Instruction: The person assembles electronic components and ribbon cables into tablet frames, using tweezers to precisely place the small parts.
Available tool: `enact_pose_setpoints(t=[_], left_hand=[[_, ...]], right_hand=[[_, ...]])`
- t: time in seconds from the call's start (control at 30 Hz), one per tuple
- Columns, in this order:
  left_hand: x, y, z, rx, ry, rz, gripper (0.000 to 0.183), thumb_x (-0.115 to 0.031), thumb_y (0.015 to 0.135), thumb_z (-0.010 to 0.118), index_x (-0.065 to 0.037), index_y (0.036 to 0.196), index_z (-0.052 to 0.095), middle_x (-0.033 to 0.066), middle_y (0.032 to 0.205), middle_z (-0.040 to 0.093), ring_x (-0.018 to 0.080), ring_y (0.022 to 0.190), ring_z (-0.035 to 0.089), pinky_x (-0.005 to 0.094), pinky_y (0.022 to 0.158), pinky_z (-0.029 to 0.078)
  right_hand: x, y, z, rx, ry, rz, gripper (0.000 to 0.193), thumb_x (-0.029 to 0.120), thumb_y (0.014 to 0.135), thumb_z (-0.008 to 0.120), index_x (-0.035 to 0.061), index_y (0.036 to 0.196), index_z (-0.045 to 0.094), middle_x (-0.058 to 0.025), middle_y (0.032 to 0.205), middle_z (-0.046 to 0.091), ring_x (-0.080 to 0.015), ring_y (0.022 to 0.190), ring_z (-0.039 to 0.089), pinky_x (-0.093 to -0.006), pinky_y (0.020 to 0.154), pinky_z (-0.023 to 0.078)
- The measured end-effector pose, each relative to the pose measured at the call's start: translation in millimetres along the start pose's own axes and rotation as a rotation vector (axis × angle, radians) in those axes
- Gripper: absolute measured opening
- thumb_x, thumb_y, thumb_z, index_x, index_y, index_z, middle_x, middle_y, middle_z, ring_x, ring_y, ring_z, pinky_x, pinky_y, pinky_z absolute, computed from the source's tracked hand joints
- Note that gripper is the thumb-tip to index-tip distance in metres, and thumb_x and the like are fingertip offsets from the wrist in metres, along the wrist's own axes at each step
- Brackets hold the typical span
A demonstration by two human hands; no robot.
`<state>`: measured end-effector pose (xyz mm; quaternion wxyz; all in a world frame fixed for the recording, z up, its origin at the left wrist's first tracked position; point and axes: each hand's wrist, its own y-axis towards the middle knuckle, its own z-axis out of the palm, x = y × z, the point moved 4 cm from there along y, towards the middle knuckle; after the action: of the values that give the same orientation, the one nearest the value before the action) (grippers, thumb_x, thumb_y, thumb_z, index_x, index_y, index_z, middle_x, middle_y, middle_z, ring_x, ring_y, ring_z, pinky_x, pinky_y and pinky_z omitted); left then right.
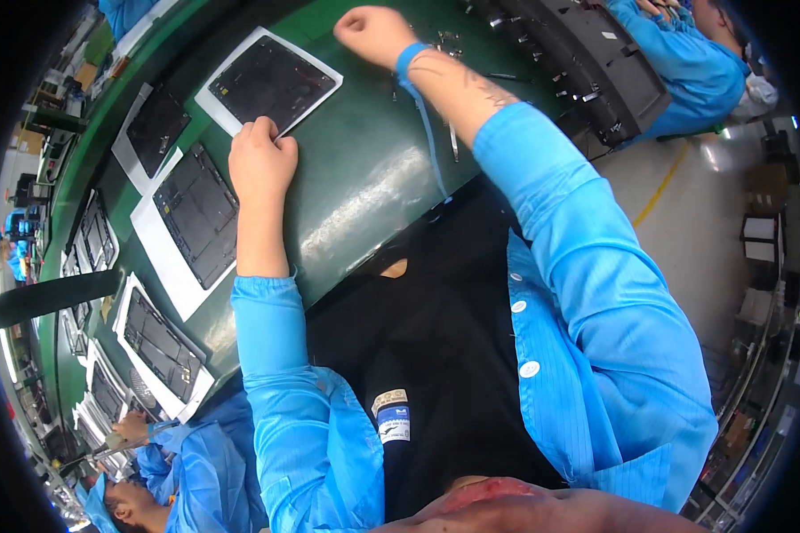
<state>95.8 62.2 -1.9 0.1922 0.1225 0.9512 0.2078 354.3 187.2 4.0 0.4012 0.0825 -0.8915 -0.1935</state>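
My left hand (262,160) is closed at the near corner of a flat black panel (271,78), its curled fingers on the panel's edge. That panel lies on a white sheet (229,108) on the green table. Beyond it to the right, my right hand (373,35) is held over the table with its fingers curled in. Anything inside those fingers is hidden. A blue wrist strap (409,60) circles my right wrist, and its cord hangs down to the table edge. Small metal parts (449,40) lie just right of that wrist.
More black panels on white sheets (197,218) line the green table (364,191) to the left. A long black fixture (587,67) with metal pins stands at the right. One co-worker (196,471) sits at the lower left, another (693,67) at the upper right.
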Motion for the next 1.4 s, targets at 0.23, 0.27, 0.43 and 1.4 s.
enact_pose_setpoints(t=[0.23, 0.27, 0.43, 1.4], left_hand=[[7.3, 3.3, -8.9, -0.005, 0.047, -0.029, 0.008, -0.013, 0.075, 0.064, -0.007, 0.08, 0.064, 0.013, 0.084, 0.066, 0.0357, 0.088, 0.063, 0.047, 0.078, 0.052], [7.4, 3.6, -7.9, 0.006, 0.078, -0.042, 0.009, -0.014, 0.075, 0.064, -0.007, 0.081, 0.065, 0.0127, 0.085, 0.066, 0.0356, 0.089, 0.064, 0.0474, 0.079, 0.051], [-5.7, 1.9, -2.5, -0.022, 0.121, 0.002, 0.013, -0.015, 0.076, 0.065, -0.008, 0.087, 0.069, 0.0125, 0.095, 0.068, 0.0344, 0.094, 0.064, 0.0492, 0.083, 0.05], [-3.2, 22.8, 26.5, -0.042, -0.739, -0.322, 0.035, -0.021, 0.091, 0.074, -0.002, 0.12, 0.07, 0.0099, 0.109, 0.072, 0.0165, 0.082, 0.067, 0.0311, 0.079, 0.055]], right_hand=[[-35.4, -6.6, -56.3, 0.37, -0.293, -0.168, 0.019, 0.018, 0.086, 0.072, 0.005, 0.098, 0.076, -0.0138, 0.087, 0.077, -0.0235, 0.082, 0.076, -0.0355, 0.078, 0.059], [-40.0, -9.9, -56.0, 0.397, -0.314, -0.261, 0.022, 0.021, 0.087, 0.073, 0.0071, 0.104, 0.076, -0.0119, 0.094, 0.074, -0.025, 0.088, 0.073, -0.0354, 0.082, 0.058], [-33.9, -11.7, -64.4, 0.432, -0.406, -0.324, 0.021, 0.021, 0.089, 0.076, 0.0077, 0.105, 0.074, -0.0097, 0.099, 0.068, -0.0228, 0.09, 0.068, -0.0341, 0.084, 0.055], [31.0, -34.7, 61.6, 0.094, 0.938, 0.232, 0.014, 0.008, 0.095, 0.073, 0.0003, 0.103, 0.064, -0.0117, 0.094, 0.075, -0.0139, 0.077, 0.071, -0.0248, 0.066, 0.055]])
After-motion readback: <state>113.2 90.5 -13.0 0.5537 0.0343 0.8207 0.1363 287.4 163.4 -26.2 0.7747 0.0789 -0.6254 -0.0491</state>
